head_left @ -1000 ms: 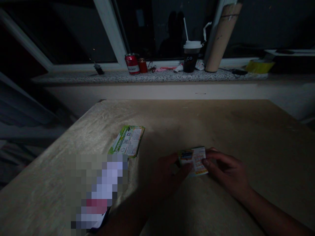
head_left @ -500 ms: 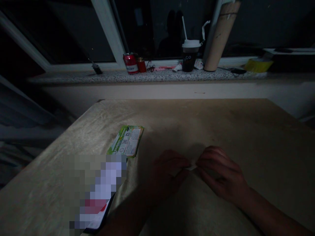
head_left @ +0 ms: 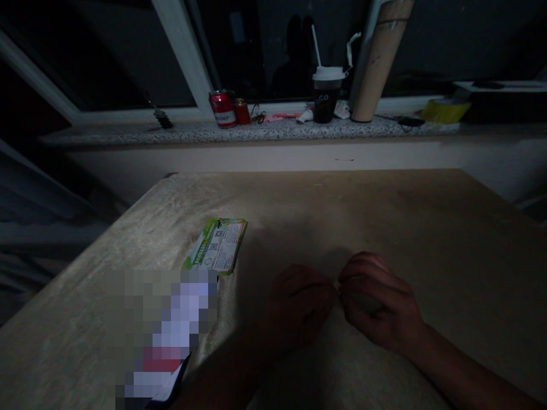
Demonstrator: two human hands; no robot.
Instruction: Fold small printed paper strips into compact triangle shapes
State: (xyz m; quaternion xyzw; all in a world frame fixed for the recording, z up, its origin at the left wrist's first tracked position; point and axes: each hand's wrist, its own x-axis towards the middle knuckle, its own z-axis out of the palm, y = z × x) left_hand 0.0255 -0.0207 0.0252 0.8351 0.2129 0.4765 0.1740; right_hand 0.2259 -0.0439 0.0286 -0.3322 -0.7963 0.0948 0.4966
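Observation:
Over the middle front of the table (head_left: 376, 199), my left hand (head_left: 299, 302) and my right hand (head_left: 378, 296) meet fingertip to fingertip. Both are closed in a pinch on a small whitish piece (head_left: 337, 286), of which only a sliver shows between the fingers. Its kind is hard to make out in the dim light. My left hand lies in deep shadow, while the back of my right hand catches a little more light. To the left of my hands lies a green and white printed packet (head_left: 222, 245).
A phone-like device (head_left: 171, 387), mostly blurred out, lies at front left beside my left forearm. Along the stone windowsill (head_left: 273, 132) stand a red can (head_left: 223, 109), a small red jar (head_left: 241, 112), a lidded cup with straw (head_left: 327, 97), a cardboard tube (head_left: 380, 62) and yellow tape (head_left: 444, 111).
My fingertips have drawn closer together and curled further over the whitish piece, so less of it shows. The view has shifted slightly; the packet and device stay where they lay.

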